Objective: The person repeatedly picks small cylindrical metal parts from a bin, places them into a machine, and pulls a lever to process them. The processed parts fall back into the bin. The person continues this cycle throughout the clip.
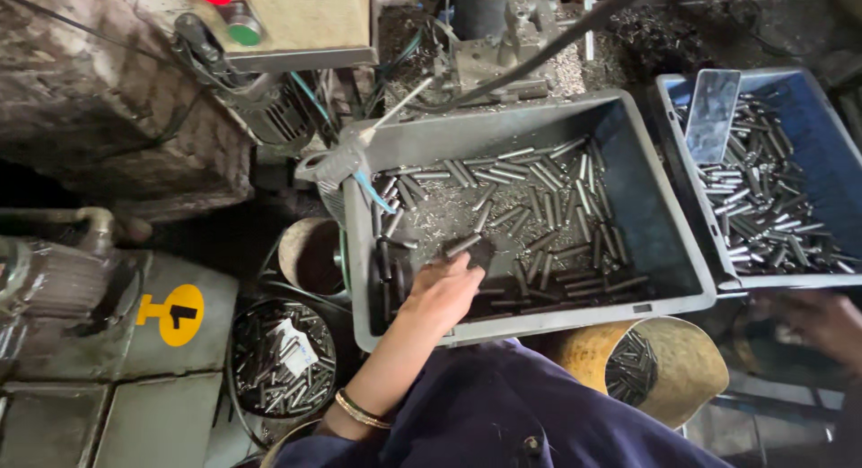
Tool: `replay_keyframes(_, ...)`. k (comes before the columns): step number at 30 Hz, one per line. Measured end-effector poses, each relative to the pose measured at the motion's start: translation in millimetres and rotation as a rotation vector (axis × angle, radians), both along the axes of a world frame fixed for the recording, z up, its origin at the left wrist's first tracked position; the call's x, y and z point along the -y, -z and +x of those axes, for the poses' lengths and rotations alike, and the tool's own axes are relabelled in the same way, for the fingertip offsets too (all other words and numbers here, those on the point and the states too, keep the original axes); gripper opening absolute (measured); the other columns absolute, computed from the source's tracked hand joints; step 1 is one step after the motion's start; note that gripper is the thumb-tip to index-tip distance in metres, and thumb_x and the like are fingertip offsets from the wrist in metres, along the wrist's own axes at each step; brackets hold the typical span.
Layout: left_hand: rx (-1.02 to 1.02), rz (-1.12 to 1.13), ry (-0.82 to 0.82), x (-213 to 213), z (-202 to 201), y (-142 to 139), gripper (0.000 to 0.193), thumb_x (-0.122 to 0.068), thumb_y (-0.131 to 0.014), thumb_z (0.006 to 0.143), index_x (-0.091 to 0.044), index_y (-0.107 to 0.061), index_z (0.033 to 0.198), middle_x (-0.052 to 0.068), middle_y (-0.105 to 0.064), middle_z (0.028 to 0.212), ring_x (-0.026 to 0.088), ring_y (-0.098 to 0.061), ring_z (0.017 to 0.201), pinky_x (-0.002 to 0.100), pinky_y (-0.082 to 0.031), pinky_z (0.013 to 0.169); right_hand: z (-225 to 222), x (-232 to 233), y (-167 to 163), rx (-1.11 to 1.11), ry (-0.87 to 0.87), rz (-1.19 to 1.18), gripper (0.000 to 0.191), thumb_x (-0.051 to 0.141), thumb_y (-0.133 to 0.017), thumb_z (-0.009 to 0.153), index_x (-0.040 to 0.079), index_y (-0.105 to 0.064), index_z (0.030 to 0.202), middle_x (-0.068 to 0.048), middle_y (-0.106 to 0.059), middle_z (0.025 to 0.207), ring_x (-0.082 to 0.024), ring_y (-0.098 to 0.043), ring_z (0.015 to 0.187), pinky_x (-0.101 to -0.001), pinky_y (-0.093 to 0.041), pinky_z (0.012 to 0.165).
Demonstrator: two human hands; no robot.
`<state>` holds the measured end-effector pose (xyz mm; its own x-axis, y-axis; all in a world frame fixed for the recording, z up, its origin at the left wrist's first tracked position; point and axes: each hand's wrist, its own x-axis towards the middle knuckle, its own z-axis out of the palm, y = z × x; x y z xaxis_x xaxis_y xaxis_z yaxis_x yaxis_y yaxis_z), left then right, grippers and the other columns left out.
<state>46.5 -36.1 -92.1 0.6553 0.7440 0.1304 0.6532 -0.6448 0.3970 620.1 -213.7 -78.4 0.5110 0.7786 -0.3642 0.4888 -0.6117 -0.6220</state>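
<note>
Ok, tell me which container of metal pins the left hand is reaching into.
The grey crate in the middle. The left hand is inside it on the pins; the blue crate sits further right, and the round bucket lies below left.

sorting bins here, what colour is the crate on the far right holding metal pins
Blue; the plastic crate of short metal pins shows best in the head view.
</note>
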Motion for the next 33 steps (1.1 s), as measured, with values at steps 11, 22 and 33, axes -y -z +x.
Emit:
replay_keyframes(11,-0.092,-0.046,-0.016,0,0,14,0.014,-0.013,-0.055,0.092,-0.012,-0.068,0.092,0.012,-0.072,0.1,0.031,-0.071,0.097,0.046,-0.06,0.081,-166,-72,-58,0.539,-0.127,0.516,0.021,0.023,-0.072,0.106,0.01,-0.075,0.122,-0.015,-0.073,0.098,-0.031,-0.07,0.089,-0.0417,-0.054,0.084)
replay_keyframes(22,-0.268,0.0,0.004,-2,11,44,0.015,-0.01,-0.059,0.086,-0.014,-0.073,0.085,0.002,-0.073,0.088,0.023,-0.073,0.089,0.046,-0.058,0.076,-290,-205,-96,0.642,-1.225,0.697,0.031,0.003,-0.065,0.089,0.009,-0.07,0.119,-0.01,-0.073,0.123,-0.03,-0.07,0.112,-0.0381,-0.056,0.096)
replay_keyframes(33,-0.295,0.042,-0.11,-1,16,43,0.015,-0.01,-0.062,0.088,-0.006,-0.076,0.091,0.016,-0.076,0.091,0.031,-0.075,0.088,0.046,-0.06,0.076,-364,-275,-13,0.837,-1.538,0.316,0.036,0.006,-0.066,0.079,0.01,-0.068,0.115,-0.015,-0.059,0.128,-0.037,-0.055,0.122,-0.0416,-0.054,0.095)
